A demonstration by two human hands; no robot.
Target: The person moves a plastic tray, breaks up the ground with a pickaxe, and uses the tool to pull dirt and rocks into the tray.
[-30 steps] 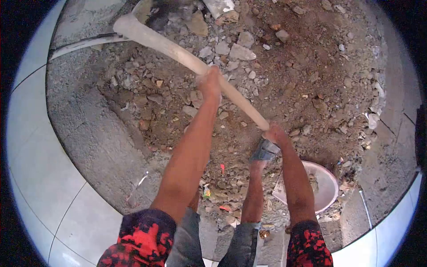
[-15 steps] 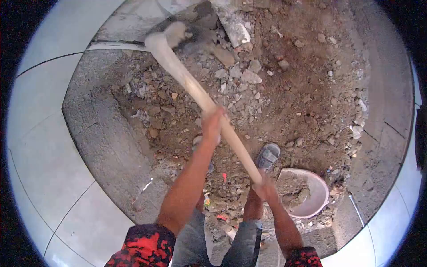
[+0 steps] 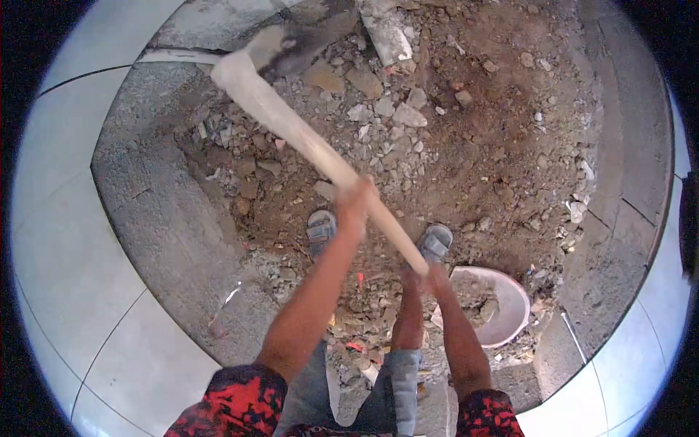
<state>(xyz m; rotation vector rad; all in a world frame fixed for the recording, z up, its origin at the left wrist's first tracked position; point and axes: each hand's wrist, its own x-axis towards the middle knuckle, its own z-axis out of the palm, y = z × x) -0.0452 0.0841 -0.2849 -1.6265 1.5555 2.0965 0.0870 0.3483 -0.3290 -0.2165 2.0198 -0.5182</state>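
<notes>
The left hand (image 3: 357,198) was closed tight round the wooden handle (image 3: 291,131), fingers wrapped about the shaft roughly two thirds of the way down its length. The right hand (image 3: 428,277) was shut in the same way on the butt end of that handle, just toward 5 o'clock from the left hand. From the two hands the handle ran slantwise up toward 11 o'clock, where the tool head (image 3: 291,44) showed as a dark, blurred blade. Whether it touched the ground could not be told.

Below the handle lay a pit of brown soil (image 3: 495,146), with grey rubble (image 3: 393,109) scattered thickest at 12 o'clock. A broken pale slab (image 3: 386,36) lay just beside the tool head, on its 3 o'clock side. The person's feet stood in the pit in grey sandals: the left sandal (image 3: 320,226) was under the left forearm and the right sandal (image 3: 437,242) was just beside the right hand. A pink basin (image 3: 526,302) with some dirt in it sat at 4 o'clock, near the right hand. Rough concrete (image 3: 167,218) edged the pit at 9 o'clock, and white floor tiles (image 3: 73,240) lay beyond it.
</notes>
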